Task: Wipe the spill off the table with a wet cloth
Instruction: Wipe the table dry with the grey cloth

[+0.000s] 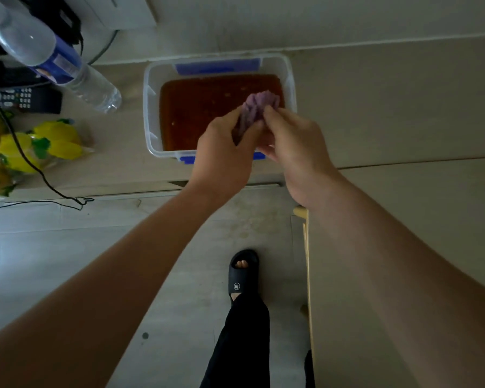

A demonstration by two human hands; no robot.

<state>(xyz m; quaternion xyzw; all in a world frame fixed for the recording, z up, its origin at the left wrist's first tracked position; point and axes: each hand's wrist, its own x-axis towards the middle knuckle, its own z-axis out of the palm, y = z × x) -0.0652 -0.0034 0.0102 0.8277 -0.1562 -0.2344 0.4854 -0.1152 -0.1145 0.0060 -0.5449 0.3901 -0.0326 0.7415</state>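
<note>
Two hands, one cloth: the left hand [221, 152] and right hand [294, 144] both grip a bunched purple cloth [254, 110] at frame centre, held over one clear tub [149, 107] of brownish liquid [196, 107]. One plastic bottle [67, 68] lies upper left, a remote [23, 99] beside it, yellow packets [39, 147] below. One black slipper [242, 275] shows at bottom.

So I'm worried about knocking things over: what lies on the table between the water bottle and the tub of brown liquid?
Nothing; in the head view, bare table separates the bottle from the tub.
</note>
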